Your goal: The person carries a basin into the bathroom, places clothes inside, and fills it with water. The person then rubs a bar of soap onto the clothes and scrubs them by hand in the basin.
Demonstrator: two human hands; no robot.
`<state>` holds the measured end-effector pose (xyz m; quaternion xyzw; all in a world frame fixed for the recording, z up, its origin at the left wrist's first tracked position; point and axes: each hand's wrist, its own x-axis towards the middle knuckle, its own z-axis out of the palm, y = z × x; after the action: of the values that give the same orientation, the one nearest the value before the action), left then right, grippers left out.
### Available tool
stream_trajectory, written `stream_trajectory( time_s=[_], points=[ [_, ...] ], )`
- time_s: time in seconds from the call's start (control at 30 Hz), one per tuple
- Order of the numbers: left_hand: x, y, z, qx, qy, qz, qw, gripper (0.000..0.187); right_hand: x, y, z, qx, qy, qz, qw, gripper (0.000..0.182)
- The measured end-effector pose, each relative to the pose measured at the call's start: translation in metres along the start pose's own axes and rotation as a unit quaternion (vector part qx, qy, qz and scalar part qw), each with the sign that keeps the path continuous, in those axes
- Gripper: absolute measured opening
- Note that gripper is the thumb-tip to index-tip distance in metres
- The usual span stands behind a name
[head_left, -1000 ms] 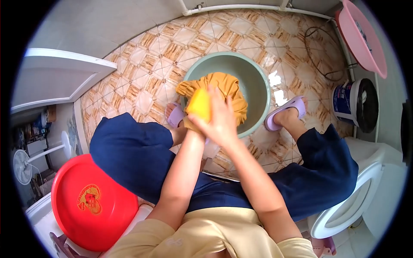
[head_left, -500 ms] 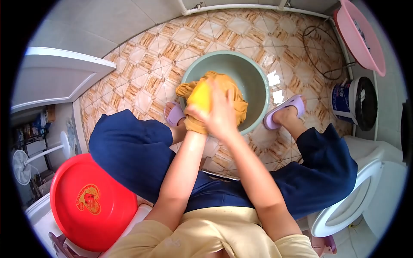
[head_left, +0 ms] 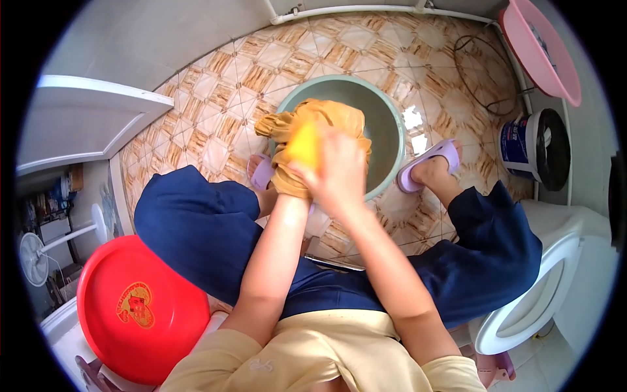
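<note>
A mustard-coloured garment [head_left: 336, 114] is bunched over a grey-green basin [head_left: 397, 140] on the floor between my feet. My left hand is inside the cloth, its fingers hidden, and only the left wrist [head_left: 294, 200] shows below the folds; the garment rests on and around that hand. Pressed against the near side of the cloth is a yellow block [head_left: 304, 149], smeared by motion. My right hand [head_left: 339, 171] is closed on this block, with its fingers lying over the garment.
Lilac slippers [head_left: 428, 166] flank the basin on the tiled floor. A red basin [head_left: 144, 307] stands at lower left, by a white door [head_left: 98, 121]. To the right are a white toilet seat [head_left: 562, 281], a bucket [head_left: 519, 147] and a pink basin [head_left: 542, 59].
The garment has shifted slightly up and left over the basin, and its folds have changed. My right hand and the yellow block stay against it, blurred in both frames.
</note>
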<state>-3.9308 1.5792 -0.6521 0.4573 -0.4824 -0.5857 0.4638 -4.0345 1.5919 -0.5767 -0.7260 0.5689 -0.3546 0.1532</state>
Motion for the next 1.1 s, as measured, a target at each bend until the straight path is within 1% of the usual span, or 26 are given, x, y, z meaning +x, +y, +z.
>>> stream_trajectory(
  time_s=[0.07, 0.13, 0.17, 0.2, 0.23, 0.27, 0.3, 0.33, 0.4, 0.43, 0.47, 0.53, 0.6, 0.63, 0.67, 0.7, 0.73, 0.77, 0.8, 0.83, 0.87, 0.9, 0.93, 1.0, 1.07, 1.1],
  points=[
    [-0.001, 0.008, -0.001, 0.128, -0.005, 0.024, 0.992, 0.057, 0.002, -0.003, 0.009, 0.035, 0.027, -0.008, 0.999, 0.059],
    [0.001, 0.010, -0.002, 0.233, 0.001, 0.045, 0.971, 0.057, 0.007, 0.024, 0.023, 0.042, 0.006, 0.131, 0.990, 0.056],
    [0.003, 0.009, -0.002, 0.272, 0.006, 0.053, 0.961, 0.056, 0.011, 0.038, 0.021, 0.132, -0.025, 0.240, 0.962, 0.052],
    [0.002, 0.011, -0.001, 0.288, 0.009, 0.059, 0.956, 0.056, 0.016, 0.056, 0.017, 0.218, -0.054, 0.341, 0.913, 0.049],
    [0.002, 0.013, 0.000, 0.308, 0.013, 0.068, 0.949, 0.056, 0.015, 0.072, 0.015, 0.380, -0.031, 0.380, 0.843, 0.044],
    [0.000, 0.016, 0.003, 0.333, 0.016, 0.078, 0.940, 0.056, 0.016, 0.082, 0.008, 0.530, -0.009, 0.408, 0.743, 0.039],
    [-0.001, 0.019, 0.008, 0.362, 0.016, 0.089, 0.928, 0.056, 0.012, 0.090, -0.002, 0.605, -0.040, 0.400, 0.688, 0.036],
    [-0.002, 0.022, 0.013, 0.403, 0.019, 0.101, 0.909, 0.055, 0.008, 0.091, -0.002, 0.602, -0.041, 0.400, 0.690, 0.036],
    [-0.003, 0.030, 0.024, 0.482, 0.016, 0.121, 0.868, 0.055, 0.000, 0.079, -0.001, 0.724, -0.031, 0.386, 0.571, 0.041],
    [-0.002, 0.033, 0.029, 0.520, 0.015, 0.129, 0.844, 0.055, -0.009, 0.079, 0.008, 0.724, -0.045, 0.410, 0.553, 0.043],
    [-0.003, 0.039, 0.032, 0.551, 0.012, 0.141, 0.823, 0.055, -0.010, 0.076, 0.014, 0.685, -0.049, 0.447, 0.574, 0.043],
    [-0.004, 0.049, 0.035, 0.606, 0.001, 0.157, 0.780, 0.054, -0.010, 0.073, 0.018, 0.688, 0.004, 0.442, 0.575, 0.045],
    [-0.004, 0.050, 0.027, 0.640, -0.019, 0.163, 0.751, 0.054, -0.017, 0.094, 0.027, 0.706, -0.009, 0.429, 0.564, 0.052],
    [-0.006, 0.029, 0.017, 0.630, -0.049, 0.129, 0.764, 0.054, -0.018, 0.099, 0.023, 0.728, -0.012, 0.413, 0.547, 0.055],
    [-0.003, 0.025, 0.015, 0.630, -0.049, 0.132, 0.764, 0.054, -0.017, 0.099, 0.017, 0.749, -0.014, 0.396, 0.531, 0.058],
    [-0.003, 0.020, 0.014, 0.583, -0.055, 0.105, 0.804, 0.053, -0.018, 0.099, 0.015, 0.748, -0.014, 0.396, 0.532, 0.058],
    [-0.002, 0.015, 0.014, 0.532, -0.062, 0.076, 0.841, 0.052, -0.020, 0.098, 0.013, 0.730, -0.033, 0.370, 0.573, 0.056],
    [-0.002, 0.017, 0.013, 0.576, -0.060, 0.060, 0.813, 0.051, -0.021, 0.097, 0.012, 0.711, -0.052, 0.343, 0.612, 0.054],
    [-0.003, 0.019, 0.007, 0.550, -0.057, 0.056, 0.831, 0.051, -0.019, 0.098, 0.010, 0.710, -0.052, 0.343, 0.612, 0.054],
    [-0.004, 0.020, 0.002, 0.510, -0.053, 0.055, 0.857, 0.051, -0.015, 0.100, 0.006, 0.577, -0.087, 0.338, 0.738, 0.050],
    [-0.004, 0.022, -0.007, 0.425, -0.050, 0.046, 0.902, 0.051, -0.010, 0.100, 0.002, 0.426, -0.119, 0.321, 0.838, 0.047],
    [-0.003, 0.021, -0.018, 0.334, -0.045, 0.031, 0.941, 0.051, -0.002, 0.097, -0.006, 0.394, -0.052, 0.344, 0.851, 0.035],
    [-0.002, 0.021, -0.027, 0.248, -0.039, 0.014, 0.968, 0.051, 0.003, 0.104, -0.008, 0.401, 0.021, 0.313, 0.861, 0.032],
    [-0.001, 0.021, -0.042, 0.129, -0.025, -0.009, 0.991, 0.051, 0.011, 0.129, -0.019, 0.437, 0.092, 0.363, 0.818, 0.027],
    [0.003, 0.015, -0.049, 0.080, -0.012, -0.010, 0.997, 0.051, 0.017, 0.137, -0.037, 0.464, 0.098, 0.432, 0.768, 0.026],
    [0.005, 0.011, -0.050, 0.066, -0.011, -0.004, 0.998, 0.051, 0.018, 0.143, -0.037, 0.424, 0.093, 0.440, 0.787, 0.024]
  ],
)
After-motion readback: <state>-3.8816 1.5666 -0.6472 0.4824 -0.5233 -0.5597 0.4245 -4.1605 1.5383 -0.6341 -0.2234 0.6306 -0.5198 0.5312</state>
